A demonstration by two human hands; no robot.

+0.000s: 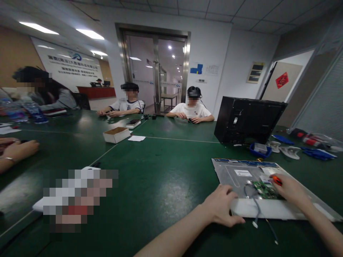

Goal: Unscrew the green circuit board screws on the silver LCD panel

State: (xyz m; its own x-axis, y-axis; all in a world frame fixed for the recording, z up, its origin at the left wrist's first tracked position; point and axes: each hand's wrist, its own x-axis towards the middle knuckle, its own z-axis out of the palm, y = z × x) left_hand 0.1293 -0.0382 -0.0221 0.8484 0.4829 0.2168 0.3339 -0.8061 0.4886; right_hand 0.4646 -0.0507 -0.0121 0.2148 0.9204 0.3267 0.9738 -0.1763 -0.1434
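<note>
A flat display panel [227, 171] lies back side up on the green table at the right, with a green circuit board [264, 191] on it. Thin cables [256, 207] run from the board over the panel's front edge and end in small connectors. My left hand [221, 205] rests at the panel's near left corner, thumb and fingers spread apart. Over the board, my right hand [291, 189] is closed around a screwdriver [277, 180] with an orange-red handle. Its tip is too small and blurred to make out.
Behind the panel stand a black monitor housing [246, 119] and a blue tray [259, 150] with small parts. Blue gloves [318, 153] lie farther right. A white box [116, 135] and a paper slip [137, 138] are mid-table. Several people sit around; a co-worker's hands [18, 151] show at left.
</note>
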